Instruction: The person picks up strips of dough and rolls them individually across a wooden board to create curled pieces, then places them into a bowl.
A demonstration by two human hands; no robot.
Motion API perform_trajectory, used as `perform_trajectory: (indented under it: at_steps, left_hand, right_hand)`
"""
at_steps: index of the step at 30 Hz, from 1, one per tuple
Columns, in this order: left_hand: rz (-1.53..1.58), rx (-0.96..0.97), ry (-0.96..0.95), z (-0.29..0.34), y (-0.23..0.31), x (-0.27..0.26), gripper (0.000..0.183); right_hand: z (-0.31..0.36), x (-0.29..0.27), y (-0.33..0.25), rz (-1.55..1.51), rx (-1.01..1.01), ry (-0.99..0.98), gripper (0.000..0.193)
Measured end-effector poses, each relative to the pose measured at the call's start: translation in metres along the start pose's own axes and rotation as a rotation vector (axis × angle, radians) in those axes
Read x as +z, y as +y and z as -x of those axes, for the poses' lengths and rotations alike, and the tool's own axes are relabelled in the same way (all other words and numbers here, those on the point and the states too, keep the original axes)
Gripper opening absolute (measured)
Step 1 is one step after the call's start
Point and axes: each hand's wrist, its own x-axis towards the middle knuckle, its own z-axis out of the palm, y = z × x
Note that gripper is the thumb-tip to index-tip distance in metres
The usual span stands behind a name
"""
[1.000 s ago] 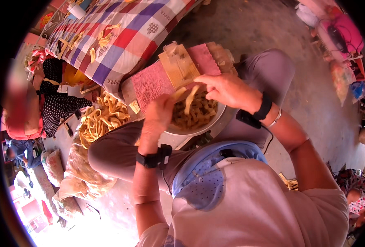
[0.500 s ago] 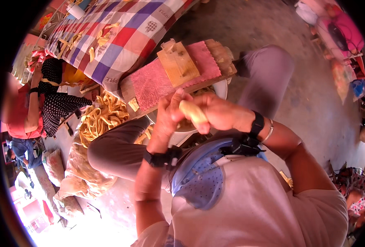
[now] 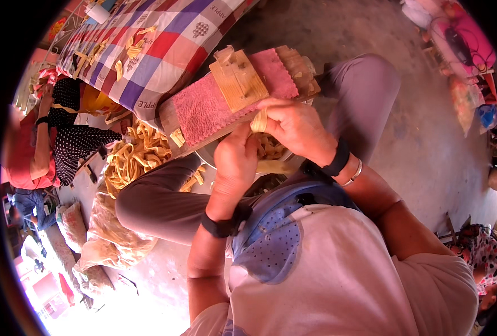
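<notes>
My left hand [image 3: 236,152] and my right hand [image 3: 300,127] are close together, just in front of a wooden board. Between their fingertips is a pale yellow flat strip [image 3: 259,121], pinched from both sides; its material is unclear. Another yellow length [image 3: 273,166] hangs below the hands, and I cannot tell whether it belongs to the same strip. Beyond my fingers a small wooden block [image 3: 239,84] with a clear plastic piece at its end lies on a pink cloth [image 3: 195,115], which covers the board [image 3: 170,119]. Under the board a round basin holds yellow strips [image 3: 271,147], partly hidden by my hands.
A heap of yellow strips [image 3: 133,157] rises from a plastic bag [image 3: 114,241] left of my knee. At the far left stands a checked-cloth-covered table [image 3: 170,53] with scattered strips. A person in a red top [image 3: 27,145] sits at the left; another person [image 3: 486,263] is at the right edge.
My right hand has turned and shifted up and right, toward the board. The yellow strip has moved from between my palms to the fingertips, and more of the basin shows.
</notes>
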Motion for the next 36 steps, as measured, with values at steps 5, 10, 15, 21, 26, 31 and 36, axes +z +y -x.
perform_trajectory:
  at_steps: [5, 10, 15, 21, 26, 31, 36]
  left_hand:
    - [-0.278, 0.362, 0.171, 0.001, 0.015, -0.005, 0.038]
    - [0.236, 0.215, 0.003, 0.008, 0.021, 0.003, 0.041]
    - [0.016, 0.156, 0.108, -0.005, 0.033, 0.008, 0.03]
    - [0.383, -0.239, 0.092, -0.016, 0.012, 0.018, 0.021]
    - [1.083, -0.666, -0.365, 0.027, 0.038, -0.001, 0.034]
    - [0.225, -0.191, -0.197, 0.034, -0.002, -0.015, 0.022]
    - [-0.267, 0.014, -0.068, 0.017, 0.018, -0.019, 0.014]
  right_hand:
    - [0.014, 0.006, -0.003, -1.135, 0.62, -0.25, 0.019]
    - [0.024, 0.012, 0.006, -1.536, 0.843, -0.308, 0.013]
    - [0.015, 0.008, -0.005, -0.883, 0.415, -0.099, 0.009]
    - [0.009, 0.006, -0.005, -0.246, -0.044, 0.284, 0.007]
    - [0.008, 0.003, 0.005, -0.274, -0.028, 0.327, 0.004]
    - [0.005, -0.022, 0.003, -0.602, 0.245, 0.045, 0.029]
    - [-0.011, -0.049, -0.008, 0.113, -0.239, -0.267, 0.051]
